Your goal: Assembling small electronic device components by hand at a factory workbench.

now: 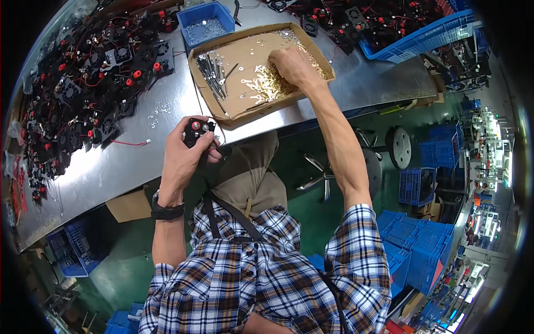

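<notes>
My left hand is closed around a small black part with a red round piece and a silver one on its face, just off the table's front edge. Over a shallow cardboard tray, my right hand reaches down with its fingers bent together among small brass-coloured pieces. Its fingertips are partly hidden, so what they pinch cannot be made out. Silver ring-ended terminals lie spread beside the brass pile. Long dark rods fill the tray's left side.
A blue bin of small metal pieces stands behind the tray. Black fan assemblies with red parts cover the table's left. A blue basket sits at the back right. Loose clear bits lie on the metal table.
</notes>
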### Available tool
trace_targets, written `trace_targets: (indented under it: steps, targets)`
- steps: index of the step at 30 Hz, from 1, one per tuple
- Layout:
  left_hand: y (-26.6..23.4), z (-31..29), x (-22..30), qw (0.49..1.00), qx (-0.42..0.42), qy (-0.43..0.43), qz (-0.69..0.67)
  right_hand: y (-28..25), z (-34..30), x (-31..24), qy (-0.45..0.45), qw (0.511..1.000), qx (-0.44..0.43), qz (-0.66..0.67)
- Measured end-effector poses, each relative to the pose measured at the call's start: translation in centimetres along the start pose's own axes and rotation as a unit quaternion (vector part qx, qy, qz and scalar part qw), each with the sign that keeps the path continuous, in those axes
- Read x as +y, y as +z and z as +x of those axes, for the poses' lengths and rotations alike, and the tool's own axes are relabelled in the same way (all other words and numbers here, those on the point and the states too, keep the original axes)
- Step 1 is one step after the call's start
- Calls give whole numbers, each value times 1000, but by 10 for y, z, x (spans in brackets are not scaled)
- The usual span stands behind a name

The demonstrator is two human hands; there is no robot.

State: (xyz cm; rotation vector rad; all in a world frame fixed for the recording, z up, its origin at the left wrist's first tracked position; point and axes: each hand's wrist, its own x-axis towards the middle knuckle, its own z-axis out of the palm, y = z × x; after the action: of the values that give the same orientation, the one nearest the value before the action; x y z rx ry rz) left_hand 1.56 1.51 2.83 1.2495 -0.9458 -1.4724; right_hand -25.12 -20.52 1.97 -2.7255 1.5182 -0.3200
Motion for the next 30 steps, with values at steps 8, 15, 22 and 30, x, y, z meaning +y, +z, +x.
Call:
trace_targets:
  steps: [8,15,22,30]
  targets:
    - [2,2,-4,1000,8,-10,-24,-8,9,-7,-11,993,34,117]
    - [-1,1,-5,999,3,-5,-40,-31,-57,-139,-117,897,-77,418]
    - [1,4,-7,1000,6,3,-22,-16,-64,-153,-99,904,-72,409]
    - [0,3,-10,1000,10,25,-14,-23,-62,-165,-7,912,-119,393]
